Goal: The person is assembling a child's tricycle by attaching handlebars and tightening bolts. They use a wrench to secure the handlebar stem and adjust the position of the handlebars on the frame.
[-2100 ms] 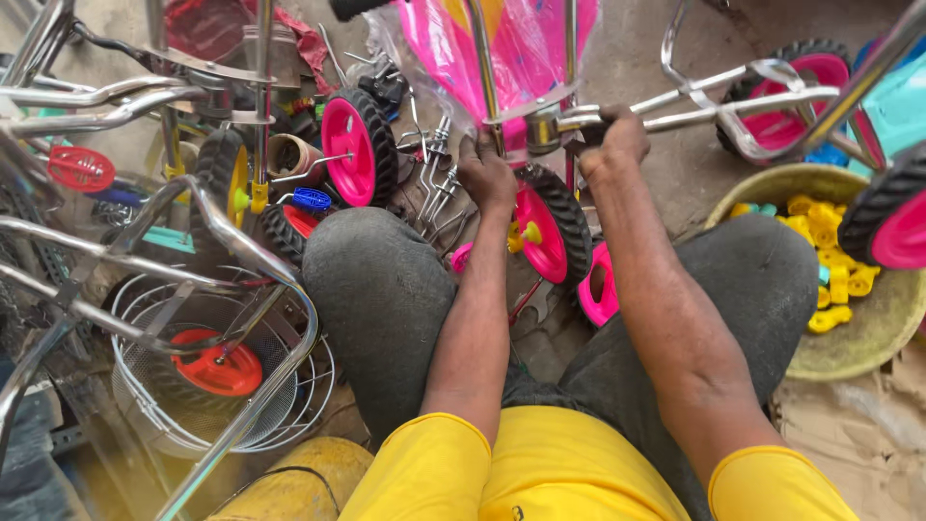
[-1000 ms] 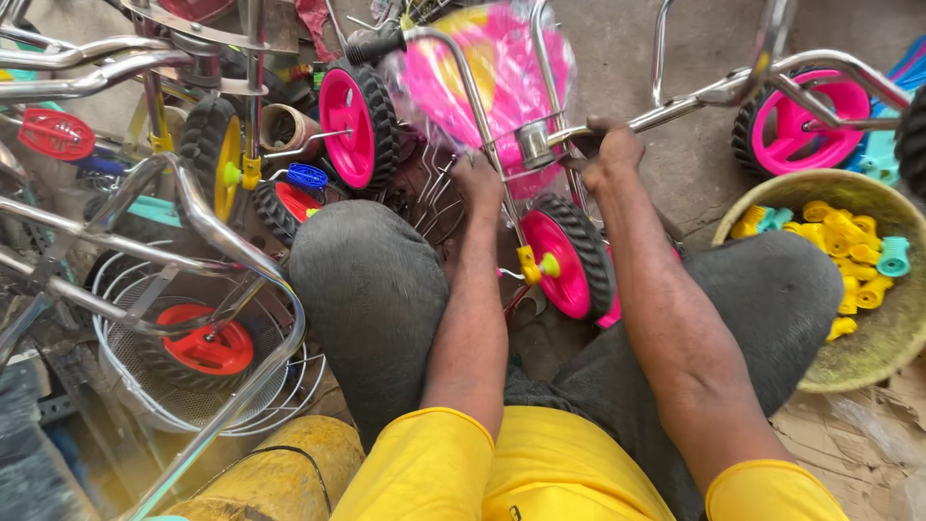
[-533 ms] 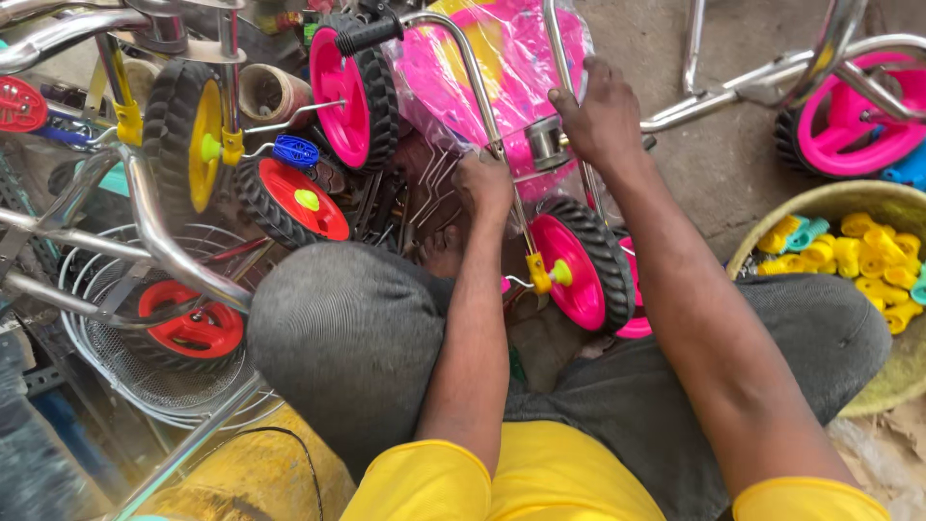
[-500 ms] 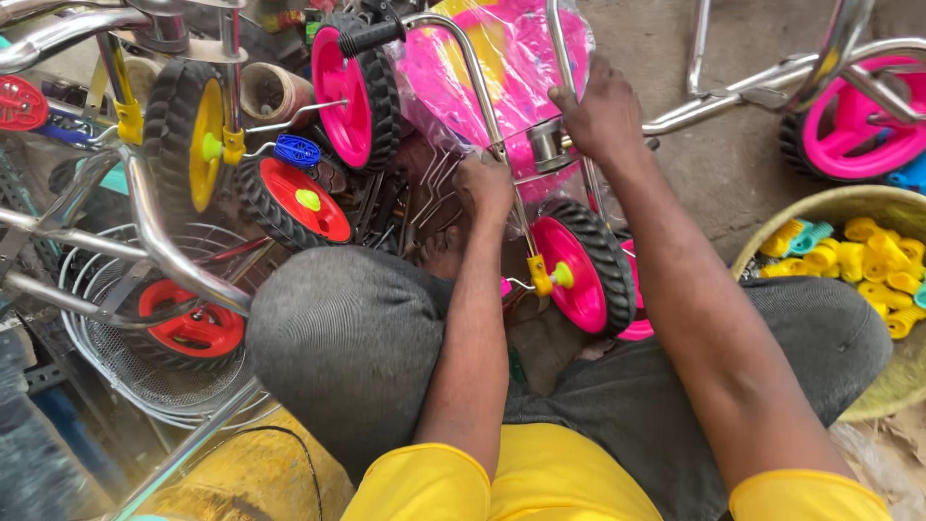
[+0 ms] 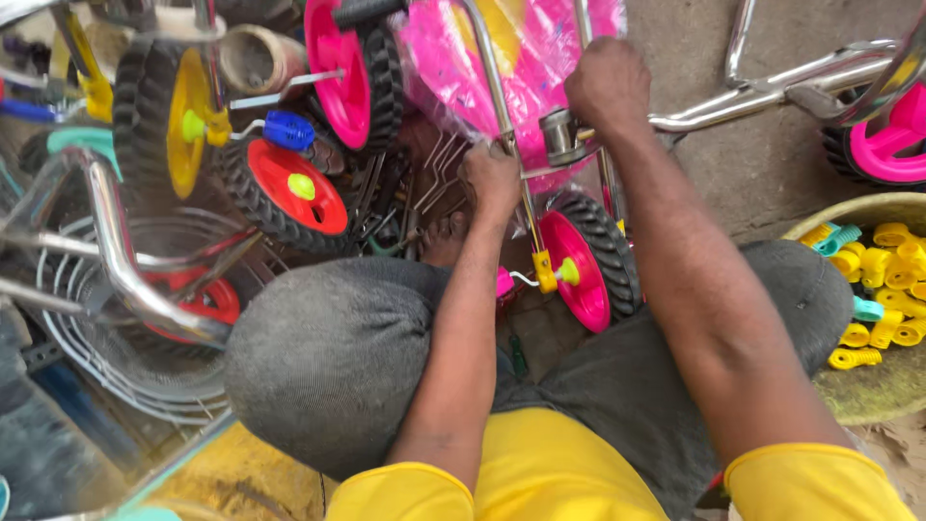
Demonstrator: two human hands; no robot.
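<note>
A small children's cycle with a chrome frame and a pink plastic-wrapped body stands between my knees. My right hand is closed on the top of the frame, just above a round metal fitting. My left hand is closed against the thin chrome tube lower down. Below them a pink wheel with a black tyre has a yellow cap on its axle.
More wheels lie at the left: pink, red and yellow. A wire basket and chrome tubes crowd the lower left. A round bowl of yellow and teal plastic caps sits at the right.
My view has swung down and closer. My right hand has gone from the horizontal bar up to the top of the frame; my left hand stays on the tube.
</note>
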